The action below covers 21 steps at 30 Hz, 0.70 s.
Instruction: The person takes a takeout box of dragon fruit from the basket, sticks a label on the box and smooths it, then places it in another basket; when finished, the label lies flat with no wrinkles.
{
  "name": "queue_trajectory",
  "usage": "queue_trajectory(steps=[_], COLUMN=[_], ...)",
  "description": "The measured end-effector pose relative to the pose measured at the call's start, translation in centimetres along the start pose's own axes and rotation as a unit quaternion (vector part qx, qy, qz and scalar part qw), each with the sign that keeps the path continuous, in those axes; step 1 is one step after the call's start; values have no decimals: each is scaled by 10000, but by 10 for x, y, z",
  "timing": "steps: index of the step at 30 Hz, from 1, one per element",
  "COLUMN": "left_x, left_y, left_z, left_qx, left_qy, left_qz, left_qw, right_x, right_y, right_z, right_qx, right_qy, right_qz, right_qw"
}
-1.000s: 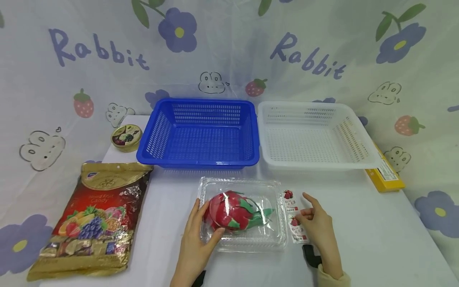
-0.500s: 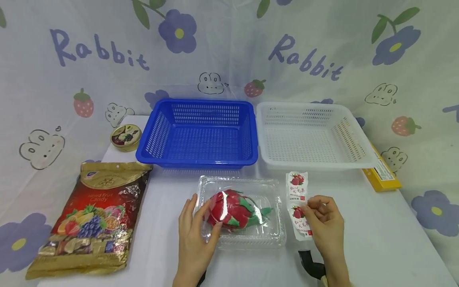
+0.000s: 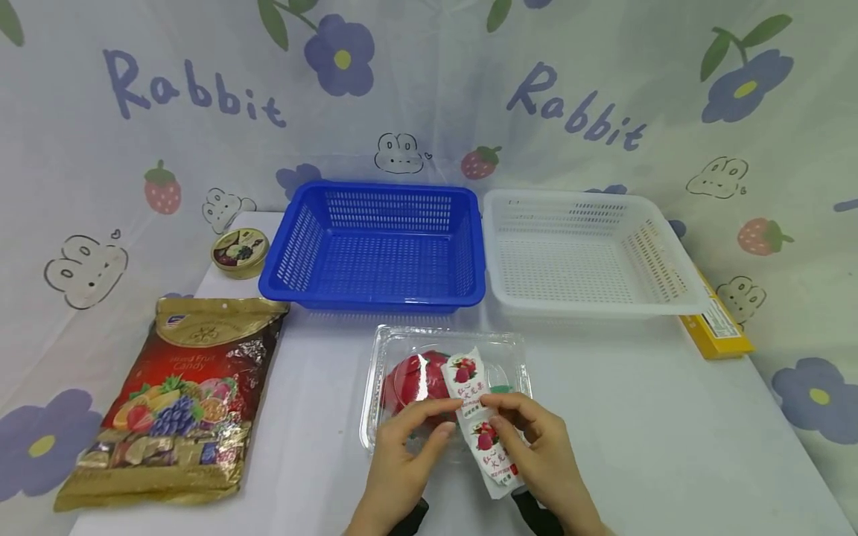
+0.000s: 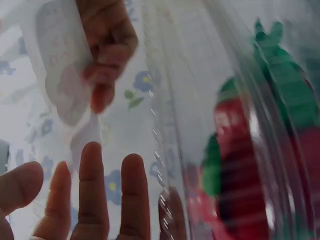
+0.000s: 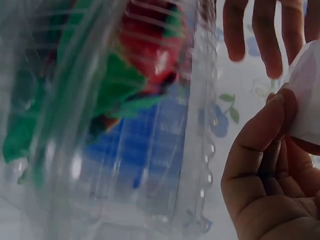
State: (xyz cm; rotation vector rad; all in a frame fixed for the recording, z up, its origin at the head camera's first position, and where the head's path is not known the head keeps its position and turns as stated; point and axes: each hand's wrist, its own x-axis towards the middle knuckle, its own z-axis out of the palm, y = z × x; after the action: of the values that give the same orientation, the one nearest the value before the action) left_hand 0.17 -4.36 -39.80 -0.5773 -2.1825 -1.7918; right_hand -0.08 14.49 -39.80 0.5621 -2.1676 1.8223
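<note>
A white strip of stickers (image 3: 488, 445) printed with red dragon fruit tilts over a clear plastic clamshell box (image 3: 383, 350). My right hand (image 3: 544, 455) pinches the strip by its right edge between thumb and fingers, as the right wrist view also shows. On the left, my left hand (image 3: 407, 455) reaches toward the strip, index fingertip right at its left edge. Its fingers (image 4: 90, 185) look straight and spread in the left wrist view, holding nothing. Inside the box lies a red and green dragon fruit (image 3: 410, 381), partly hidden behind strip and hands.
Behind the box stand a blue basket (image 3: 375, 305) and a white basket (image 3: 596, 307), side by side. To the left are a bag of mixed fruit candy (image 3: 177, 394) and a round gold tin (image 3: 239, 253). A yellow box (image 3: 720, 331) lies at the right.
My right hand has picked up the sticker strip from beside the clamshell box and carried it left over it. My left hand has left the box's side and come rightward to the strip.
</note>
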Motion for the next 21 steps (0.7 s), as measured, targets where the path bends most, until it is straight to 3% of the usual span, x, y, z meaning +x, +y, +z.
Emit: queue_trajectory(steps=[4, 8, 10, 21], left_x=[2, 5, 6, 6], left_y=[3, 5, 6, 10], left_z=[4, 5, 5, 1], left_qx=[13, -35, -115, -467], left_qy=[84, 300, 359, 199], left_qz=[-681, -1540, -1807, -1555], left_qw=[9976, 9876, 9828, 9865], right_x=[-3, -4, -4, -2], right_y=[1, 0, 0, 11], right_z=[5, 7, 7, 14], right_qx=[-348, -467, -461, -784], right_qy=[-315, -517, -558, -143], right_qz=[-126, -180, -383, -1600], right_qw=[9988, 9974, 9966, 9839])
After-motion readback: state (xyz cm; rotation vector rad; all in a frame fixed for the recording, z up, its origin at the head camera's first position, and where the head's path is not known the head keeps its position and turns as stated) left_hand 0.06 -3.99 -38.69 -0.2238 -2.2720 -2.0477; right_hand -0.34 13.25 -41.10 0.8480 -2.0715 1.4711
